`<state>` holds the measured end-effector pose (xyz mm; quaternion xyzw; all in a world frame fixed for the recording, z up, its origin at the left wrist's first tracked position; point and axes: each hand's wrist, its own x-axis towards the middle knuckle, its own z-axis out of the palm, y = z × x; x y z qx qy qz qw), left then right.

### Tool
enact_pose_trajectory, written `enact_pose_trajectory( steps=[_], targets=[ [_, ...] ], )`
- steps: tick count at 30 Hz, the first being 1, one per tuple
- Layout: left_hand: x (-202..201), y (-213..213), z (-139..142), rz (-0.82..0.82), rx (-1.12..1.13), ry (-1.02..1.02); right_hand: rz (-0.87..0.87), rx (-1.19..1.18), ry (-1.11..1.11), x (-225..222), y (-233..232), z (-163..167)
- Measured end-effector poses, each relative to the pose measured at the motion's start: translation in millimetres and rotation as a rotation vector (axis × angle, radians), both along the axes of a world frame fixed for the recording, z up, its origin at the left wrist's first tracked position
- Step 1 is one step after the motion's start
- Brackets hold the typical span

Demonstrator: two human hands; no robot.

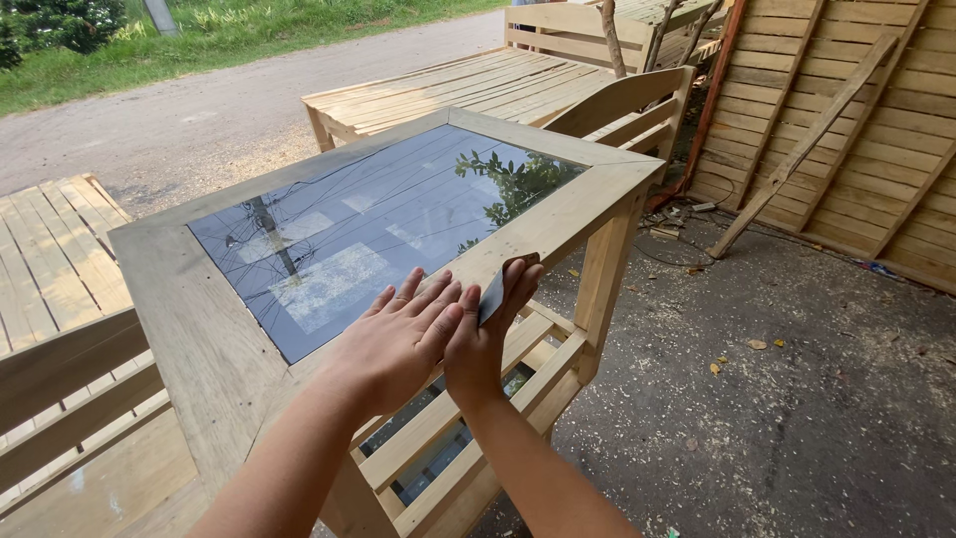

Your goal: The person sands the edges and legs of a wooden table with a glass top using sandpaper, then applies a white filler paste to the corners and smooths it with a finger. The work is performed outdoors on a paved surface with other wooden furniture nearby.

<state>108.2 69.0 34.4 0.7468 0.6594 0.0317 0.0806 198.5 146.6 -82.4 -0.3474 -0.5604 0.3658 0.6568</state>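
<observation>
Head view: the right hand (pixel 488 334) pinched a sandpaper piece (pixel 493 295) on the table frame (pixel 553 214), whose edge ran away rightward; the left hand (pixel 398 334) lay flat beside, fingers spread.

One wooden table (pixel 199 329) stands in view, with one glass pane (pixel 378 224) set in its top. Two hands press at its near edge: one left hand (pixel 398 339) and one right hand (pixel 488 334). One small grey sheet (pixel 492 296) sits under the right hand. One slatted platform (pixel 468 90) lies beyond the table's far corner.
</observation>
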Motion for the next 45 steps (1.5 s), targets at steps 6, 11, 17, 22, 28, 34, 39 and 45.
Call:
enact_pose_trajectory(
  steps=[6,11,17,22,28,34,39,45],
  targets=[
    [16,20,-3,0.091,-0.021,0.007,-0.198,-0.104,-0.151,68,133,37],
    [31,41,-4,0.072,0.018,-0.003,-0.180,0.044,-0.253,52,82,19],
    [42,61,-2,0.085,0.025,-0.040,-0.119,0.303,-0.387,57,78,-16],
    [48,63,0,0.133,-0.053,0.092,-0.197,0.228,-0.225,116,195,12],
    [59,74,2,0.193,-0.015,0.137,-0.228,0.415,-0.494,106,158,15],
    [63,72,0,0.228,0.021,0.181,-0.001,0.659,-0.736,127,161,18],
    [63,71,-4,0.262,0.028,0.200,-0.056,0.317,-0.903,173,225,55],
    [65,76,-11,0.302,0.166,0.209,0.074,0.431,-1.240,139,186,65]
  ],
)
